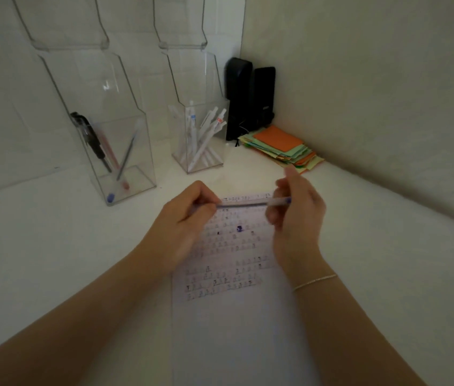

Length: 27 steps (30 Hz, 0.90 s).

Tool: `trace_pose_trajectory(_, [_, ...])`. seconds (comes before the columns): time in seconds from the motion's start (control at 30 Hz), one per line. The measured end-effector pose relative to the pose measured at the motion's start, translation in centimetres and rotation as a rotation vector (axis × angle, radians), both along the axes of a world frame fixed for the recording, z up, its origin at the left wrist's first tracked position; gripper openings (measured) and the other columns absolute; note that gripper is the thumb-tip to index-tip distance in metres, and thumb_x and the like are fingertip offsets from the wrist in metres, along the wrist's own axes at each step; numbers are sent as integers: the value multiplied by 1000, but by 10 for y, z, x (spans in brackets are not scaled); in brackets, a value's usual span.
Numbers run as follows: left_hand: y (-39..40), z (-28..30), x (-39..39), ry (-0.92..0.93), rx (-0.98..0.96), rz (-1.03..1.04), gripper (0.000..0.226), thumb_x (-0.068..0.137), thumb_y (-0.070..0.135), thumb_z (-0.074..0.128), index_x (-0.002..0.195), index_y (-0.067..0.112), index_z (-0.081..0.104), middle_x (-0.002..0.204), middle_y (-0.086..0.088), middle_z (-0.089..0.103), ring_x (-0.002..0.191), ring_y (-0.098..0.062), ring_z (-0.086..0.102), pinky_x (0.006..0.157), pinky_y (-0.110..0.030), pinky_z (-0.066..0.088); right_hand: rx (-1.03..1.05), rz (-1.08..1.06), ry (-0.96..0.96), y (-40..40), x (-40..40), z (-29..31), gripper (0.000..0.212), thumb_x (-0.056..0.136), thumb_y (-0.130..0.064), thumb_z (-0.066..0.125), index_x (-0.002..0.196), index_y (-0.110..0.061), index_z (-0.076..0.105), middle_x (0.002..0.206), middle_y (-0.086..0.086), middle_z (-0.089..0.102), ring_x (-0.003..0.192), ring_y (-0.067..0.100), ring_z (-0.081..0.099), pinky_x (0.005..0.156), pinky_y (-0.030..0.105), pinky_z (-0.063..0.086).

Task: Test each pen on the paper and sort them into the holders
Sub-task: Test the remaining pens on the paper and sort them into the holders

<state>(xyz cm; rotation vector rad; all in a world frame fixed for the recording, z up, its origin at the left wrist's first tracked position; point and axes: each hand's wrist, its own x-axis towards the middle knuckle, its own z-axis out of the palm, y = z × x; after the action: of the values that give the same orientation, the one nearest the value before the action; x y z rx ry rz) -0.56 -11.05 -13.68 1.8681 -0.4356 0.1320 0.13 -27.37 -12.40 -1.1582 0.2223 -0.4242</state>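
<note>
Hands, left hand (pixel 185 215) and right hand (pixel 294 215), pinch 1 pen (pixel 244 204) level above the paper (pixel 234 316), likely capping or uncapping; next comes a test stroke or a holder.

Thin silver bracelet (pixel 314 281), bare forearms

We are looking down into a dim corner where a white worktop (pixel 39 246) meets two plain pale walls (pixel 373 79). Empty clear wall pockets (pixel 67 29) hang on the left wall. Two black speakers (pixel 250 98) stand in the corner, with a stack of coloured paper slips (pixel 281 146) just beside them.
</note>
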Motion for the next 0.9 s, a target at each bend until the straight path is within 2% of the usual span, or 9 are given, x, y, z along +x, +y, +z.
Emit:
trace_pose_trajectory(0.13, [-9,-1,2,154,-113,122,24,90,11,48,70,20,57,58,8,55,49,-9,39,52,-27,31,-400,-125,-77,9,-1,-6,41,92,-24,58,61,0,48,53,18,42,48,18,35,46,25,30])
trace_pose_trajectory(0.2, [-13,0,-1,196,-180,162,24,91,12,50,69,13,58,58,3,61,44,-10,38,47,-24,31,-515,-133,-122,19,-5,-6,43,93,-21,58,63,7,44,55,19,39,49,11,35,47,18,29])
trace_pose_trajectory(0.3, [-14,0,-5,184,-155,207,34,92,28,55,60,15,59,47,6,55,38,-8,35,42,-19,30,-538,-140,-169,25,-10,-5,42,92,-21,58,63,7,46,51,9,37,46,6,31,46,16,26])
trace_pose_trajectory(0.43, [-12,-4,-6,129,-118,317,42,87,37,60,49,20,55,47,3,54,40,-10,38,49,-23,34,-536,-144,-182,33,-15,-8,42,90,-19,61,62,8,48,51,14,37,47,8,32,48,17,28])
trace_pose_trajectory(0.6, [-11,-6,-9,101,-96,354,34,86,37,61,59,17,59,51,3,57,44,-7,43,57,-28,36,-504,-80,-116,33,-10,-13,41,86,-20,66,54,-6,44,43,-6,32,44,7,30,49,17,30])
trace_pose_trajectory(0.7, [-14,-3,-9,88,-108,328,17,84,26,66,71,15,61,60,3,63,50,-3,53,58,-22,39,-505,-37,-11,23,-3,-18,40,85,-26,67,55,-10,46,44,3,40,43,16,39,51,31,40])
trace_pose_trajectory(0.77, [-15,-4,-9,83,-108,289,10,82,17,68,83,15,59,69,0,65,63,-4,62,59,-16,43,-704,-58,62,15,1,-23,29,87,-28,64,65,-12,54,62,10,55,57,23,54,60,36,48])
trace_pose_trajectory(0.83, [-16,-4,-8,81,-83,265,16,82,16,69,91,18,56,75,-2,66,70,-7,64,59,-11,44,-1128,-250,-14,12,-2,-21,11,87,-17,55,90,-11,63,96,12,58,87,26,58,78,38,49])
trace_pose_trajectory(0.9, [-15,2,-7,72,-82,260,20,82,11,68,93,18,54,74,-3,66,68,-7,65,58,-13,45,-1411,-227,-250,19,-11,-13,38,78,-11,44,111,-9,62,106,13,59,97,29,56,86,39,47])
